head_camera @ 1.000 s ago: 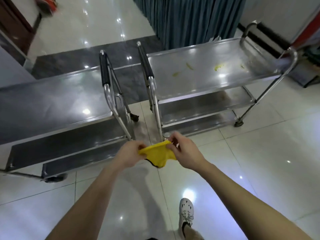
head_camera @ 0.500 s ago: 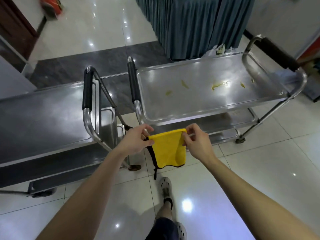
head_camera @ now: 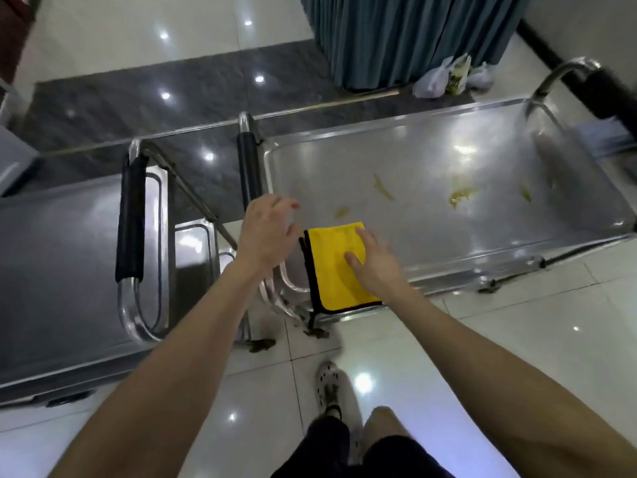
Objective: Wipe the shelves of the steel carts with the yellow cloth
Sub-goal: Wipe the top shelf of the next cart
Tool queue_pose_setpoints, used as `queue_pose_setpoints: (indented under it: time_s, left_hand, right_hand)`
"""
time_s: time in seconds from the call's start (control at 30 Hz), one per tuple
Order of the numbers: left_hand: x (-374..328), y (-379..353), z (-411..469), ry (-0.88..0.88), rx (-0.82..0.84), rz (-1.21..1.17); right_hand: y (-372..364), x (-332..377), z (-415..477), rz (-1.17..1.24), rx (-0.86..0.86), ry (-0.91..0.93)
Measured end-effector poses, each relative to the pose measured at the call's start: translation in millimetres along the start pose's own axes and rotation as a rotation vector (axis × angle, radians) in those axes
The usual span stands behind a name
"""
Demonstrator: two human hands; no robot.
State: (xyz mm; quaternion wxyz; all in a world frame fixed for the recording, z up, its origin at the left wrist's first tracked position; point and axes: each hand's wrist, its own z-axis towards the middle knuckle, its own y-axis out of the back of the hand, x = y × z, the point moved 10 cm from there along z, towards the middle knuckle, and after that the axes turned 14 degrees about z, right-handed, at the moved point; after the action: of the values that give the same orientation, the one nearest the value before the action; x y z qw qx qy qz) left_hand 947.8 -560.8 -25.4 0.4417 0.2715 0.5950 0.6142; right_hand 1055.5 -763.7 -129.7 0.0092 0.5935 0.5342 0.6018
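The folded yellow cloth (head_camera: 332,270), edged in black, lies on the near left corner of the right steel cart's top shelf (head_camera: 431,160). My right hand (head_camera: 374,263) presses flat on the cloth. My left hand (head_camera: 267,232) hovers with fingers spread just left of the cloth, over the cart's black-gripped handle (head_camera: 247,167), holding nothing. Yellowish smears (head_camera: 460,196) dot the shelf to the right of the cloth. A second steel cart (head_camera: 58,270) stands at the left with its own black handle (head_camera: 130,215).
A teal curtain (head_camera: 406,36) hangs behind the right cart, with plastic bags (head_camera: 448,77) on the floor beside it. The floor is glossy white tile with a dark strip. My leg and white shoe (head_camera: 331,384) stand close to the cart's front edge.
The cloth went from being held stretched between both hands in the air to lying on the right cart's top shelf. My left hand let go; I stepped closer to the carts.
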Motion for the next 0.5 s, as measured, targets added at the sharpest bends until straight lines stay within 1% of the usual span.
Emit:
queue_pose_setpoints:
  time_s: [0.07,0.13,0.2,0.3,0.37,0.5]
  left_hand:
    - [16,-3,12,0.086,-0.041,0.027]
    - [33,-5,23,0.192,-0.078,0.047]
    - [52,-11,33,0.316,-0.066,0.076]
    - [73,-35,43,0.486,0.102,-0.05]
    - [77,-44,42,0.53,0.169,-0.059]
    - [72,-36,39,0.538,0.144,-0.034]
  right_hand:
    - [-35,-8,-9,-0.253,0.071,0.096]
    - [-59,-14,-14,-0.388,0.109,0.167]
    - [-68,-17,-8,-0.418,0.1,0.19]
    - [-75,-11,4,-0.422,0.039,0.242]
    - [-80,-6,6,-0.403,-0.001,0.296]
    - [-84,1,7,-0.373,-0.007,0.387]
